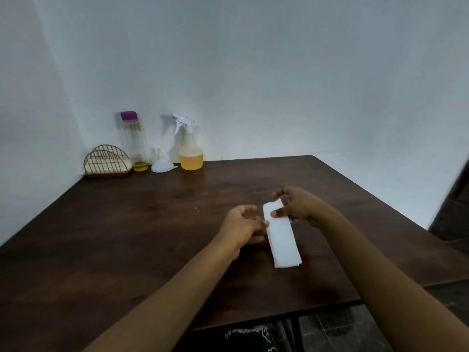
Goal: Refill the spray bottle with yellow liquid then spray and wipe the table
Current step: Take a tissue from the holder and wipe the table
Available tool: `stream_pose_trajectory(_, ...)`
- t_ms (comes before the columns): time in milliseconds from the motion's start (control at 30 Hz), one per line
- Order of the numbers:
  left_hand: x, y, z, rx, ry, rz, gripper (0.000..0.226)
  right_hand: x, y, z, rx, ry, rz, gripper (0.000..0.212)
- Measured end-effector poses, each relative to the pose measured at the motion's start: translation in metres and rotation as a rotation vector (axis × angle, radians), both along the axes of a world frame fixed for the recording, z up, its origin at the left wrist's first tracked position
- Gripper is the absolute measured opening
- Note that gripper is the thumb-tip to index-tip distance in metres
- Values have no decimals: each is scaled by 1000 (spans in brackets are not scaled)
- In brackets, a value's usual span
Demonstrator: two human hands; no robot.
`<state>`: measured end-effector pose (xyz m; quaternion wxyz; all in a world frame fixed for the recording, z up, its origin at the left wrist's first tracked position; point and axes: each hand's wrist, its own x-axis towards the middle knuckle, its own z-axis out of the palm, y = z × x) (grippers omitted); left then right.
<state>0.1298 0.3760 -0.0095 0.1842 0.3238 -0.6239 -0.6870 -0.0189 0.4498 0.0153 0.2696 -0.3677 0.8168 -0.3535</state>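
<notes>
Folded white tissue [281, 240] in right hand [297, 207]

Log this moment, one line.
right hand: pinches folded tissue | left hand: at its edge | spray bottle: part-full yellow, untouched

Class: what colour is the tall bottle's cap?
Purple, seen in the head view: the cap tops the tall bottle.

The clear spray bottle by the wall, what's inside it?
Yellow liquid fills the bottom of the clear plastic spray bottle; above that it looks empty. Any dip tube is too blurred to tell.
</notes>
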Motion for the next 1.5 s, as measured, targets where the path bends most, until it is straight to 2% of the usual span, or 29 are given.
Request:
stream_pose_trajectory(67,10,-5,-2,-314,-100,59,57,-10,5,-11,153,275,-35,55)
stream_pose_trajectory(100,19,-8,-2,-508,-166,78,58,-14,10,-14,132,398,-99,54)
stream_pose_trajectory(167,42,-12,-3,-839,-290,44,57,-12,21,-17,-25,519,-206,43)
stream_pose_trajectory(233,68,-12,-11,-1027,-392,-36,54,5,26,-29,-69,580,-163,42)
stream_pose_trajectory(333,100,-7,-34,-1178,-672,-120,57,45,20,-57,217,613,53,74)
stream_pose_trajectory(400,109,-6,-43,-1173,-783,-89,62,65,10,-69,318,600,95,84)
stream_pose_trajectory(600,112,-10,-50,-1170,-792,24,59,119,-17,-82,226,671,203,87)
stream_pose_trajectory(733,113,-10,-52,-1177,-765,34,58,84,12,-81,248,691,110,78)
stream_pose_trajectory(900,112,-9,-53,-1179,-747,44,57,39,56,-74,429,661,-109,85)
stream_pose_trajectory(1067,112,-14,-53,-1186,-729,56,53,113,1,-86,223,719,155,88)
stream_pose_trajectory(1133,114,-15,-52,-1200,-725,53,52,123,-11,-87,207,723,215,87)
stream_pose_trajectory(1233,117,-19,-50,-1239,-717,25,52,81,-1,-81,266,704,110,79)
stream_pose_trajectory(1367,120,-29,-44,-1295,-718,-12,54,34,10,-71,427,649,-102,83)
stream_pose_trajectory(1500,120,-28,-45,-1327,-736,-3,54,69,-37,-78,321,682,75,85)
